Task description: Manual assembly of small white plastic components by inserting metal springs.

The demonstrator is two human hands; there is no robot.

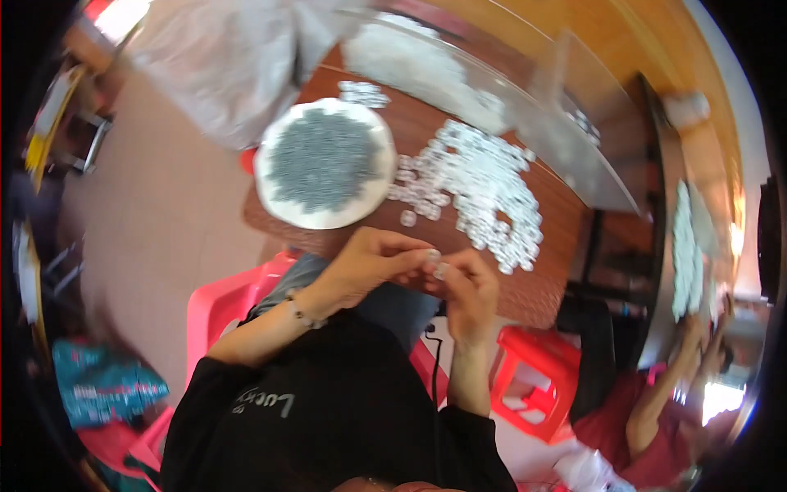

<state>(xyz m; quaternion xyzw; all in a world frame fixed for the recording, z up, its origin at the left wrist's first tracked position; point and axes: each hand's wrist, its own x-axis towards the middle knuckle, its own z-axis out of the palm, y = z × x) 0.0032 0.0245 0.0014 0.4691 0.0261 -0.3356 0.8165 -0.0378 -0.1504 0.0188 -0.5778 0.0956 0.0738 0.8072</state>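
My left hand (373,261) and my right hand (469,289) meet in front of me at the table's near edge, fingertips almost touching. Between the left thumb and forefinger is pinched a small whitish piece (433,255). A similar small white piece (441,270) sits at my right thumb and forefinger. Both are too small and blurred to name. Ahead and to the left stands a white plate (266,176) heaped with small grey slender pieces (324,156). To its right, many small white ring-like pieces (484,184) are spread over the brown table (410,238).
A clear plastic bin (574,168) with white pieces lies along the table's far side. A small white pile (362,93) sits behind the plate. Large whitish sacks (229,66) stand far left. A red stool (537,377) is at right, near another person's arm (652,414).
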